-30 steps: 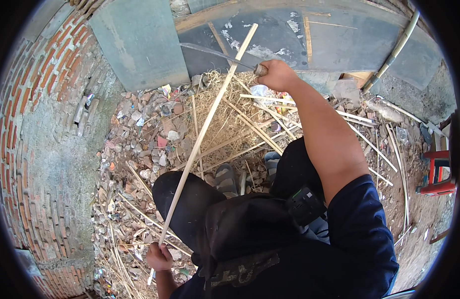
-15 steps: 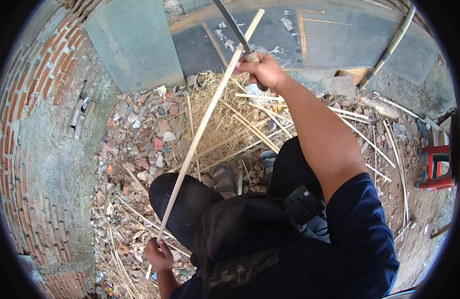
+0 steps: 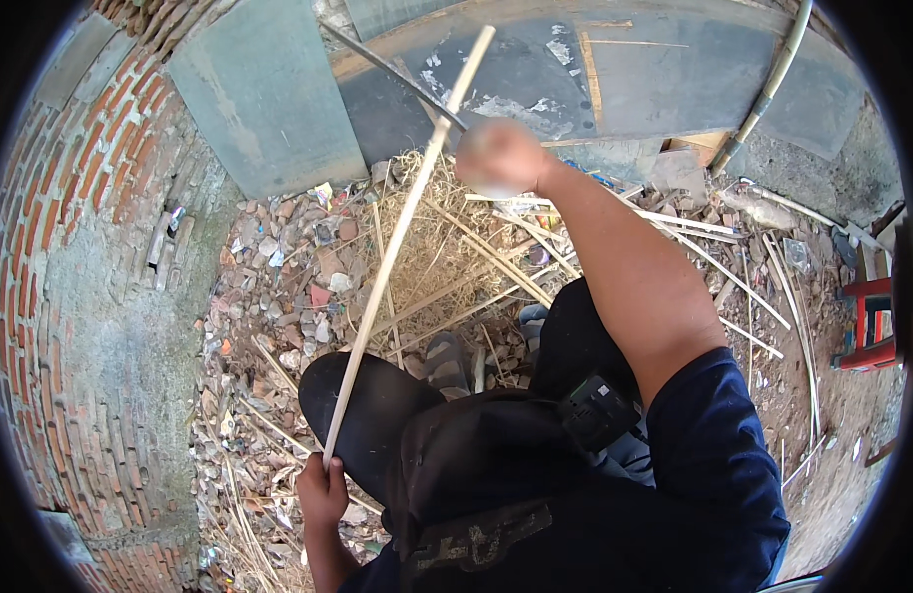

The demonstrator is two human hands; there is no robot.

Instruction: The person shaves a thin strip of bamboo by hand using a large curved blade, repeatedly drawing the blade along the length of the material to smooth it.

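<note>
My left hand (image 3: 323, 491), low on the left beside my knee, grips the lower end of a long pale bamboo strip (image 3: 389, 252). The strip slants up and to the right across my bent left leg. Farther ahead, my right hand (image 3: 501, 158) is closed round the handle of a long-bladed knife (image 3: 395, 71), though the hand is blurred here. The dark blade points up and to the left and crosses the strip near its upper part, appearing to touch it. A heap of thin curled bamboo shavings (image 3: 427, 237) lies below the blade.
Several cut strips (image 3: 506, 265) lie over rubble between my feet and the dark panels (image 3: 664, 89) ahead. On the left stands a brick wall (image 3: 91, 326); a red plastic stool (image 3: 869, 326) is at the right. A bamboo pole (image 3: 763, 99) leans at the back right.
The knife has swung from pointing steeply up to lying slanted to the left across the strip. My right hand has dropped slightly; my left hand has shifted a little up and right.
</note>
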